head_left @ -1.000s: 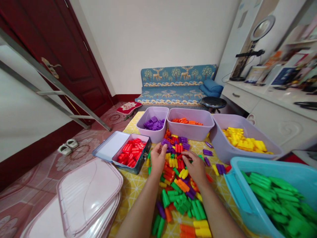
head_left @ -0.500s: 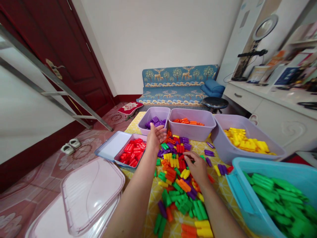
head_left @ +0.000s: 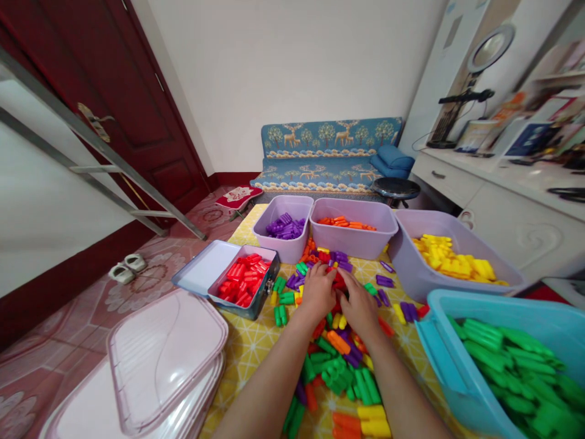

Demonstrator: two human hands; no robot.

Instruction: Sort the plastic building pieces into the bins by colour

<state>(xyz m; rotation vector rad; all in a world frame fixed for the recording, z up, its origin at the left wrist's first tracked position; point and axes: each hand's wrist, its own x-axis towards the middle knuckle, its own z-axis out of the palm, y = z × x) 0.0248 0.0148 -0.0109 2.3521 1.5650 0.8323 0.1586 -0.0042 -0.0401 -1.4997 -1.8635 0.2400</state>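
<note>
Both hands meet over a mixed pile of plastic toy blocks in the middle of the table. My left hand (head_left: 319, 294) has its fingers bent down over red toy blocks (head_left: 339, 281). From the other side, my right hand (head_left: 360, 303) closes its thumb and fingers on the same red blocks. The fingers partly hide what they grip. Around them lie green blocks (head_left: 338, 373), purple blocks (head_left: 385, 281), an orange block (head_left: 338, 342) and yellow blocks (head_left: 375, 421).
A tin box (head_left: 269, 281) of red blocks stands left. Lilac bins hold purple (head_left: 281, 247), orange (head_left: 351, 241) and yellow blocks (head_left: 414, 268). A turquoise bin (head_left: 450, 360) of green ones stands right. Stacked lids (head_left: 169, 360) lie at left; a sofa (head_left: 315, 174) is behind.
My left hand has come back from beside the purple bin, open before, down to the red blocks in the pile. My right hand has stayed near them and its fingers have closed.
</note>
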